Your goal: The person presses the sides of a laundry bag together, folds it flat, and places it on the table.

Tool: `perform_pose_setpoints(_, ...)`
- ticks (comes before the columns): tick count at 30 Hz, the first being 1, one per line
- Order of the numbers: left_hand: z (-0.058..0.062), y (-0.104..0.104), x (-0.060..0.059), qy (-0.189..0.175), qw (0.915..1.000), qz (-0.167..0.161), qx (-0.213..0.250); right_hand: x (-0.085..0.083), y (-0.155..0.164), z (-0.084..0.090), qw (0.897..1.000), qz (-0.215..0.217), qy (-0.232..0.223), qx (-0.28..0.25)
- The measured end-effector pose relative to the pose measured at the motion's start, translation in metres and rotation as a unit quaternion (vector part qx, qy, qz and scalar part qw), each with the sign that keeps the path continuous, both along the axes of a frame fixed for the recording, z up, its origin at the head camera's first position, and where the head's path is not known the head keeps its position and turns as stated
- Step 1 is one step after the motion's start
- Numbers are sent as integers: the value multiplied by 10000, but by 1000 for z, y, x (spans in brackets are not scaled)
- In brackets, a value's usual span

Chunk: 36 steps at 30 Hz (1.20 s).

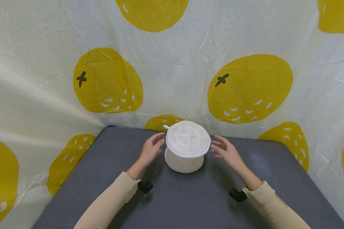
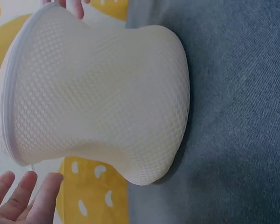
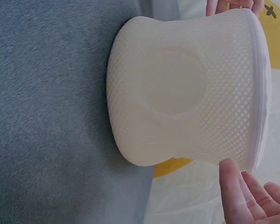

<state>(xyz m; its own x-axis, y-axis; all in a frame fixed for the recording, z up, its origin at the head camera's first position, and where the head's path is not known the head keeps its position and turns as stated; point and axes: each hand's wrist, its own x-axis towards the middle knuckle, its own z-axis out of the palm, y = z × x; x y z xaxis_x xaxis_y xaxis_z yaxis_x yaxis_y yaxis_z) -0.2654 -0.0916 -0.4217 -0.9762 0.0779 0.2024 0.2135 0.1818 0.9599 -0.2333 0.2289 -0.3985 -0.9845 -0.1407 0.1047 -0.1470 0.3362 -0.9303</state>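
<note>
as fingers fan out, both hands seemingly just off mesh bag

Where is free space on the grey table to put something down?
The grey table is bare in front of the mesh bag, between the two sleeves, and toward its left and right edges. It is crowded beside the bag, where the left hand and right hand hover.

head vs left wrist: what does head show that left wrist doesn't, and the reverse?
Head only: both sleeved arms, the right hand open beside the white mesh cylindrical bag, the bag's round top, and the yellow-fruit printed backdrop behind.

Left wrist only: the bag's pinched-in mesh side wall close up.

Both: the bag standing on the grey fabric surface, and the left hand open beside it, fingers not gripping.
</note>
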Motion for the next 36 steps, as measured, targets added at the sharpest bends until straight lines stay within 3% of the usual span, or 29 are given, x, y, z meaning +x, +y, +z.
perform_pose_setpoints(4,3,0,0,-210,9987,-14,454,-3,0,-1,9994,54,-207,-262)
perform_pose_setpoints(8,4,0,-4,-730,9933,52,897,-4,-3,0,9978,65,-426,-495)
perform_pose_setpoints(14,8,-1,-9,-1345,9839,152,1167,-4,-8,1,9945,10,-663,-805)
perform_pose_setpoints(30,6,10,-10,-1420,9790,-38,1464,-5,-21,-6,9891,-104,-752,-1265)
perform_pose_setpoints(36,6,9,-11,-1399,9756,-415,1640,-4,-24,-5,9880,49,-746,-1352)
